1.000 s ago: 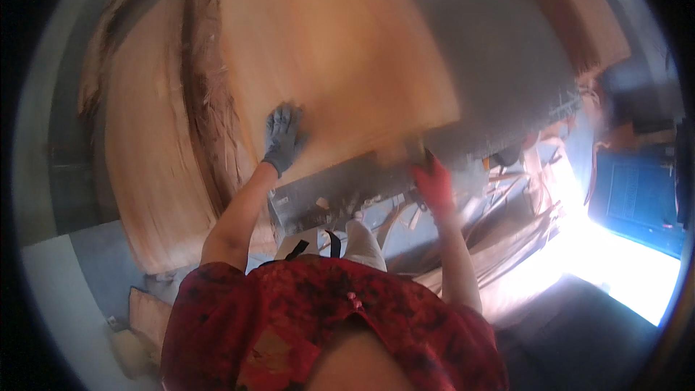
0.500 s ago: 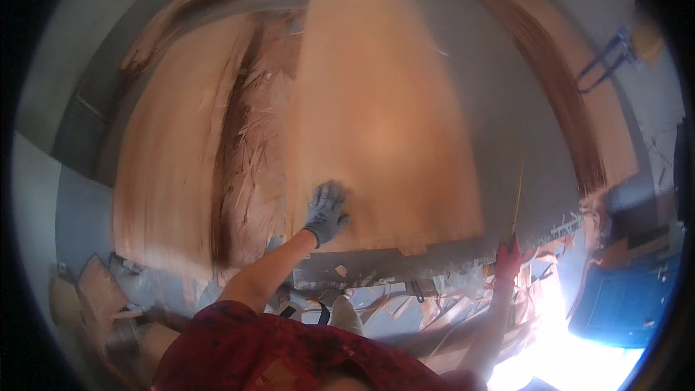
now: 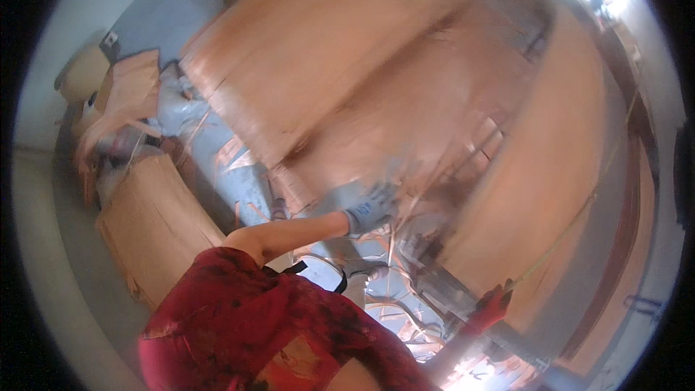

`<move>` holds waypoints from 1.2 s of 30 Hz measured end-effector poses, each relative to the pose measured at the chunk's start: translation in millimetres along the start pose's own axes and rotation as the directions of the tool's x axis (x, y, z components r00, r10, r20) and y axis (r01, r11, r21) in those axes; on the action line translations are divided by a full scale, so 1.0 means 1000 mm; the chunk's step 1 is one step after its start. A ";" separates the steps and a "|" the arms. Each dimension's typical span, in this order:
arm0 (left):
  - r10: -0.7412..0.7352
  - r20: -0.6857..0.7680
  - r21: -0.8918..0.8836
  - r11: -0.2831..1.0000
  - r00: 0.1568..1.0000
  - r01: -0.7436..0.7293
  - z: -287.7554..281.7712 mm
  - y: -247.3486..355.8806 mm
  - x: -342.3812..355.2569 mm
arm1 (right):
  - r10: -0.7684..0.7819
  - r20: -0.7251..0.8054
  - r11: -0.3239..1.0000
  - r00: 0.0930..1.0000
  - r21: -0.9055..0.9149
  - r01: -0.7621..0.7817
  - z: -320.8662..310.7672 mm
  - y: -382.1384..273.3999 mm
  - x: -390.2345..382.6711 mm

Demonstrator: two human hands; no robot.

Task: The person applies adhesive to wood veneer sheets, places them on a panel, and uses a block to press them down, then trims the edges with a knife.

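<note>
My left hand [image 3: 371,208], in a grey glove, is stretched out beside the near edge of a torn, broken stack of wood veneer [image 3: 427,130]. Its fingers look extended but are blurred, and nothing shows in them. In a red glove, my right hand [image 3: 489,308] is closed around the near end of a long, thin yellowish stick [image 3: 572,226]. That stick slants away to the far right across a smooth veneer sheet [image 3: 539,152] and the grey surface past it. Whether my left hand touches the broken veneer, I cannot tell.
Another broad veneer stack [image 3: 311,51] stands at the far left. Nearer on the left are a loose brown sheet [image 3: 156,221] and bent board pieces [image 3: 130,90]. Veneer scraps litter the floor near my legs. A blue metal frame [image 3: 643,305] is at the right.
My view has swung to the left. My left hand has left the smooth veneer sheet and moved over toward the broken stack. The right hand still grips the stick, now slanting right.
</note>
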State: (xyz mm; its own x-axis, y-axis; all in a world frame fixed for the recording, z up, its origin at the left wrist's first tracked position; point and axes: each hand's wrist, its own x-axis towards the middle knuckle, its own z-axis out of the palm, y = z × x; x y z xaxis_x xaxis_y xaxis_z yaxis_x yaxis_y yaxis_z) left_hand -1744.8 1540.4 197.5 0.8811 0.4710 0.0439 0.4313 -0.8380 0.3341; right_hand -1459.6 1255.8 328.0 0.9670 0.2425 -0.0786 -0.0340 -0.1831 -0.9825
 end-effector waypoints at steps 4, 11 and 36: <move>-0.399 0.175 -0.161 0.890 0.900 0.426 0.038 -0.182 -0.113 | -0.035 0.084 0.994 0.996 0.102 0.026 0.127 0.013 -0.093; -0.825 0.118 -0.161 0.534 0.553 0.830 0.051 -0.475 -0.483 | 0.154 0.314 0.986 0.937 -0.108 -0.126 0.333 -0.032 -0.184; -0.964 0.137 -0.643 -0.262 -0.228 0.719 -0.045 -1.027 -0.665 | 0.603 0.708 0.781 0.367 -0.430 -0.453 1.032 0.116 -0.530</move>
State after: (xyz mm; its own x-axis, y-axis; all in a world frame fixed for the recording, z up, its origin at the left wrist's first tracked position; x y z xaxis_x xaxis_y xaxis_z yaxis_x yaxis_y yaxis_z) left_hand -2782.3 2100.5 -133.1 -0.5900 0.6626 -0.4614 0.3959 0.7355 0.5499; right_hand -2237.1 2089.5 81.5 0.1554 0.6532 -0.7410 -0.3557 -0.6628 -0.6589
